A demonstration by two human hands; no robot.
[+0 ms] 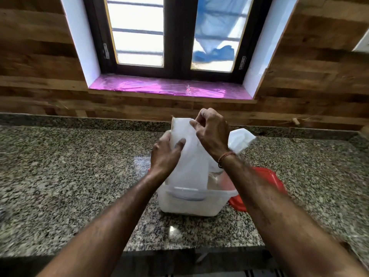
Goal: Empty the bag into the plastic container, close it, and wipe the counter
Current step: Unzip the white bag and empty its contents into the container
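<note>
A translucent white plastic bag (189,162) hangs upside down over the clear plastic container (189,202) on the granite counter (69,176); its lower end reaches into the container. My left hand (166,154) grips the bag's left side, thumb across the front. My right hand (212,132) pinches the bag's upper end between curled fingers. A red lid (267,180) lies flat on the counter right of the container, partly hidden by my right forearm. White cloth or plastic (241,139) shows behind my right wrist.
The counter runs left and right, ending at a wood-panelled wall with a window above a pink-covered sill (159,86). The counter's front edge (189,250) lies just below the container. A wooden peg (295,121) sticks out of the wall at the right.
</note>
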